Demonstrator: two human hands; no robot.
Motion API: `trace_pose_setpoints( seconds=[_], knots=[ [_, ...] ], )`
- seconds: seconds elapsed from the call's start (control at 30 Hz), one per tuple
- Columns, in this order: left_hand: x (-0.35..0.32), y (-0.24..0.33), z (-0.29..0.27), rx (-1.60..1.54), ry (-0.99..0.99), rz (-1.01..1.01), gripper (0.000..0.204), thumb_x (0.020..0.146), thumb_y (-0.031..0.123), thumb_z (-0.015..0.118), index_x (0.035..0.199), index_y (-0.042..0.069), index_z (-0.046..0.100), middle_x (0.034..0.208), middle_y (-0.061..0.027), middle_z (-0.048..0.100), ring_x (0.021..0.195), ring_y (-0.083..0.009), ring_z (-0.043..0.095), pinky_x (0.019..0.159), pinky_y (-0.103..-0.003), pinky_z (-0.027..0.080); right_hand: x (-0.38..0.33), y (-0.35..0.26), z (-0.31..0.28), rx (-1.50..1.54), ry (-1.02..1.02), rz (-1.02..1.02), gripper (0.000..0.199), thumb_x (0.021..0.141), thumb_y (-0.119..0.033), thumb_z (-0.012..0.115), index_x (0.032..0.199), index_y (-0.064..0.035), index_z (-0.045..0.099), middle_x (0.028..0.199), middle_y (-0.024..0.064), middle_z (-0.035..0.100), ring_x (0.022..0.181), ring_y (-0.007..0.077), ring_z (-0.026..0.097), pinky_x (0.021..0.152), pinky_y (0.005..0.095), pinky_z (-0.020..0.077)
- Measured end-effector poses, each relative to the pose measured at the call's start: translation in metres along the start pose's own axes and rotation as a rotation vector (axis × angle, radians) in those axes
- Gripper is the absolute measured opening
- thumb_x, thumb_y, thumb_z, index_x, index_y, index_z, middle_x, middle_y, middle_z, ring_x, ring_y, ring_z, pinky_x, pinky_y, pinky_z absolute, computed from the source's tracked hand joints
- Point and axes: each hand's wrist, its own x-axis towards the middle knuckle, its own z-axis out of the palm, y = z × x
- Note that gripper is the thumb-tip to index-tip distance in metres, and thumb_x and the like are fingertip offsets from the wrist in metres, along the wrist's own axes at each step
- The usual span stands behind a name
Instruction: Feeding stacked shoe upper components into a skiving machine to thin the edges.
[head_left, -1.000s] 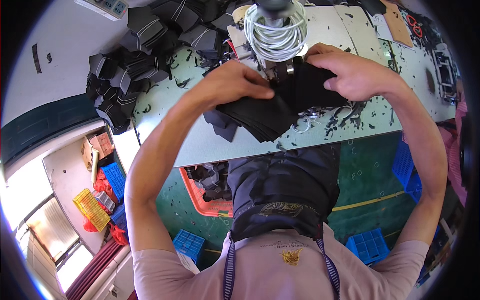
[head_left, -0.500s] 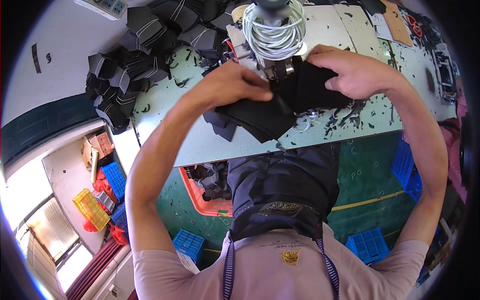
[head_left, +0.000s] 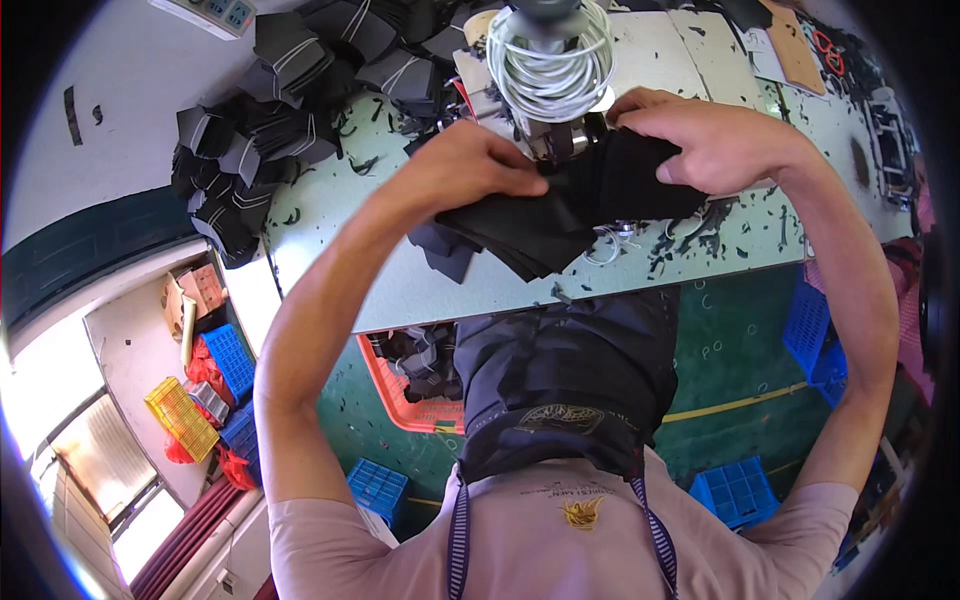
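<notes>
See a pale worktable (head_left: pixel 400 290) across the upper half of the frame, with bundled dark sheets (head_left: pixel 300 50) heaped at upper left. At upper centre, note a coil of white cable (head_left: pixel 550 65) above a metal machine part (head_left: pixel 570 140). Just below the metal, find a stack of black sheets (head_left: pixel 525 235) and, to its right, a black piece (head_left: pixel 640 185). Probably light, thin and pliable, hardly fragile; expect some slipping between loose layers. Best held flat by outer edges, clear of the metal. Left hand (head_left: pixel 475 172) narrow on the stack, pinching or only pressing, impossible to tell; right hand (head_left: pixel 715 145) wider, thumb apart from fingers, touching the black piece. Lower right of that, notice scattered black scraps (head_left: pixel 690 240).
</notes>
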Motion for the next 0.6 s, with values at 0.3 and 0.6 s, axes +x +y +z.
trace_pose_setpoints(
  seconds=[0.3, 0.6],
  knots=[
    [-0.008, -0.025, 0.001, -0.148, 0.181, -0.096, 0.024, 0.079, 0.024, 0.078, 0.093, 0.004, 0.078, 0.084, -0.0067, 0.074, 0.076, -0.0144, 0.066, 0.075, -0.029, 0.051, -0.017, -0.011, -0.02, 0.082, -0.193, 0.319, 0.049, 0.078, 0.0, 0.065, 0.126, 0.0001, 0.053, 0.129, 0.0193, 0.055, 0.123, 0.0319, 0.053, 0.102, 0.0381, 0.0415],
    [-0.012, -0.008, -0.003, 0.102, 0.031, 0.014, 0.028, 0.081, 0.023, 0.076, 0.1, 0.002, 0.077, 0.085, -0.0078, 0.074, 0.074, -0.0138, 0.065, 0.073, -0.029, 0.051, 0.003, -0.015, -0.001, 0.07, -0.1, 0.359, 0.059, 0.078, 0.0, 0.064, 0.135, -0.002, 0.05, 0.123, 0.0198, 0.06, 0.122, 0.0327, 0.056, 0.1, 0.0393, 0.044]
  ],
)
